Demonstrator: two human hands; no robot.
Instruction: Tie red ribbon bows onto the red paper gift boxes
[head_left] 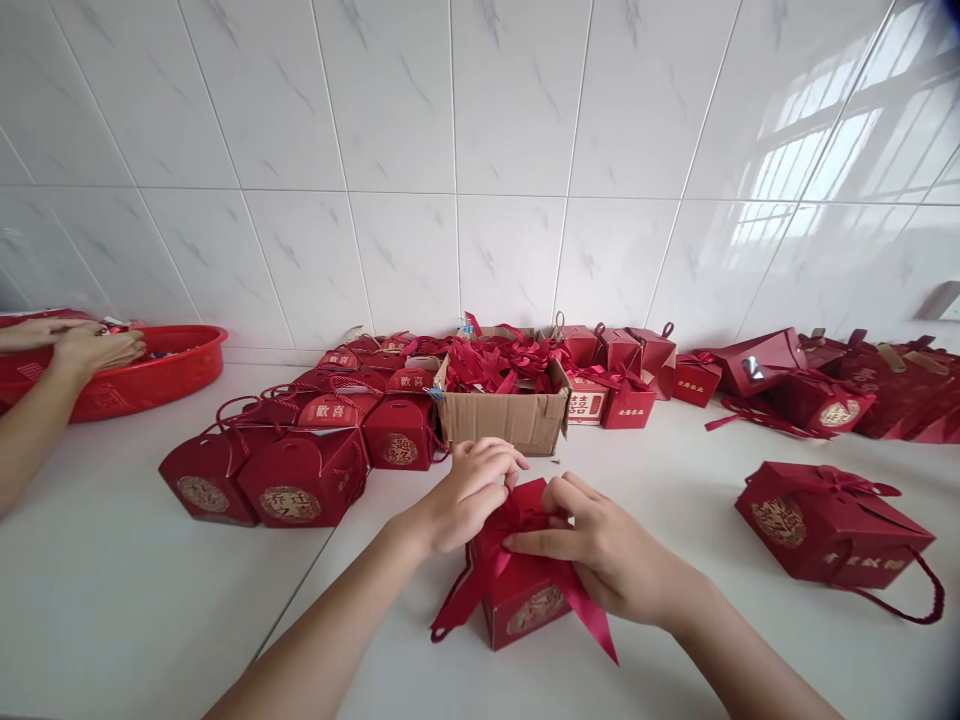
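A small red gift box (525, 603) with a gold round emblem sits on the white table in front of me. Red satin ribbon (592, 612) is gathered over its top, with one tail hanging down the front right. My left hand (474, 492) is curled over the ribbon at the box's far left, its fingertips partly hidden. From the right, my right hand (600, 545) pinches the ribbon at the middle, index finger stretched across it. A dark red strap end (441, 628) lies at the box's left side.
Behind the box stands an open cardboard box (502, 420) full of red ribbons. Rows of red gift boxes (294, 485) fill the left; a ribboned box (832, 525) with a cord handle sits right. Far left, another person's hands (94, 350) are over a red basin (169, 375).
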